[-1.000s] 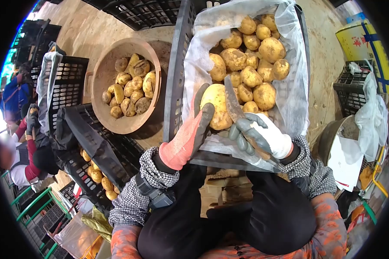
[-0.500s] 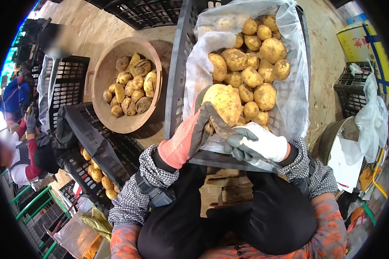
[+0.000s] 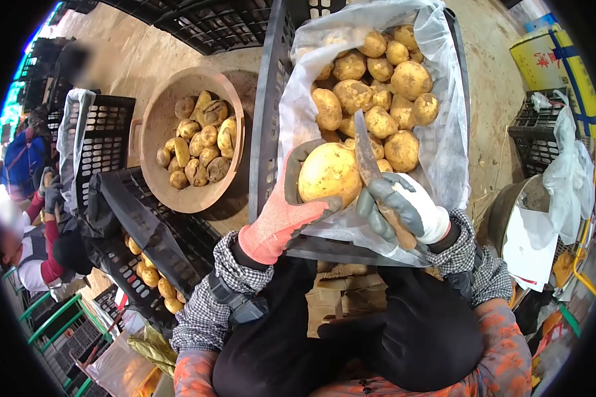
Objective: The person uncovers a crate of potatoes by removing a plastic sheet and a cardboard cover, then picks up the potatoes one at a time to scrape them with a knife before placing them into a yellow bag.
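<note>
My left hand (image 3: 288,212), in a pink and grey glove, is wrapped round a large yellow potato (image 3: 330,175) above the front of a lined crate. My right hand (image 3: 404,206), in a white and grey glove, grips a knife (image 3: 365,152) by its handle, with the stained blade pointing up beside the potato. Beneath and beyond them, the dark crate (image 3: 265,112) holds several soil-marked potatoes (image 3: 354,96) on a white liner (image 3: 444,145).
A round tan basin (image 3: 153,99) with several potatoes stands left of the crate. Further left are black crates (image 3: 106,126), one with potatoes, and a person (image 3: 36,245) in gloves. At right are a yellow box (image 3: 543,63) and a metal basin (image 3: 503,212).
The knife has swung from lying across the potato's lower front to pointing up at its right side. My left hand has shifted slightly left and down with the potato, whose face is now more visible.
</note>
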Available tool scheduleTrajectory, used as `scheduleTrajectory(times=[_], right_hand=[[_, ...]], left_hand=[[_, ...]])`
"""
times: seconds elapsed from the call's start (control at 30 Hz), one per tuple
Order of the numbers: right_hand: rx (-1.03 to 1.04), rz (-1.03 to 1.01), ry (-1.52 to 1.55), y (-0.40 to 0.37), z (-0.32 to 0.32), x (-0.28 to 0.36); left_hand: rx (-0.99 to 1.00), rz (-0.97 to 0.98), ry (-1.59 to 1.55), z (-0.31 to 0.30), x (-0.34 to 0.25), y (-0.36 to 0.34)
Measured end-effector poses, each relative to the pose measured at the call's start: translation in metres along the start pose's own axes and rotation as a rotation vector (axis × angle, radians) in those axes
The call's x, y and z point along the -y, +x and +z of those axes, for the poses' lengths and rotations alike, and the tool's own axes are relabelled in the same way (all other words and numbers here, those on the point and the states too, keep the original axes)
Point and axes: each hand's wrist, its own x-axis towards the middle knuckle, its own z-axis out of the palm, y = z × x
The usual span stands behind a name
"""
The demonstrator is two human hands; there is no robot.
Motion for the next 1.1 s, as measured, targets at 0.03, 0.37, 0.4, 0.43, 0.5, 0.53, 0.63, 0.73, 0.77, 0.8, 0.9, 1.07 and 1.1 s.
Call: scheduleTrajectory(times=[0.03,0.37,0.4,0.43,0.5,0.53,0.63,0.73,0.77,0.8,0.9,1.07,1.1], right_hand=[[0.000,0.001,0.000,-0.001,0.002,0.001],[-0.392,-0.305,0.084,0.002,-0.022,-0.031],[-0.218,-0.361,0.166,0.007,-0.026,-0.029],[-0.251,-0.367,0.180,0.010,-0.022,-0.029],[-0.300,-0.377,0.185,0.010,-0.017,-0.025],[-0.356,-0.377,0.172,0.011,-0.016,-0.024],[-0.811,-0.324,0.311,0.008,0.009,-0.009],[-0.399,-0.549,0.336,0.001,-0.026,-0.017],[-0.243,-0.737,0.345,0.005,-0.037,-0.017],[-0.284,-0.770,0.452,0.005,-0.033,-0.011],[0.029,-0.907,0.517,0.002,-0.054,-0.009],[-0.013,-0.910,0.775,-0.004,-0.059,-0.007],[-0.015,-0.889,0.874,-0.006,-0.060,-0.006]], left_hand=[[-0.001,-0.001,-0.001,-0.002,0.003,0.000],[-0.129,0.262,-0.092,-0.046,-0.031,-0.075],[-0.214,0.376,-0.123,-0.058,-0.034,-0.094],[-0.350,0.486,-0.113,-0.074,-0.031,-0.114],[-0.744,0.541,0.063,-0.108,-0.022,-0.164],[-0.889,0.556,0.125,-0.114,-0.027,-0.192],[-1.388,0.523,0.692,-0.144,-0.025,-0.249],[-1.327,0.475,0.700,-0.192,-0.024,-0.277],[-1.253,0.499,0.867,-0.198,-0.024,-0.257],[-1.194,0.525,1.032,-0.173,-0.039,-0.234],[-0.756,0.491,0.786,-0.062,-0.069,-0.108],[0.198,0.566,1.714,-0.003,-0.057,0.054],[0.250,0.571,1.799,-0.003,-0.045,0.084]])
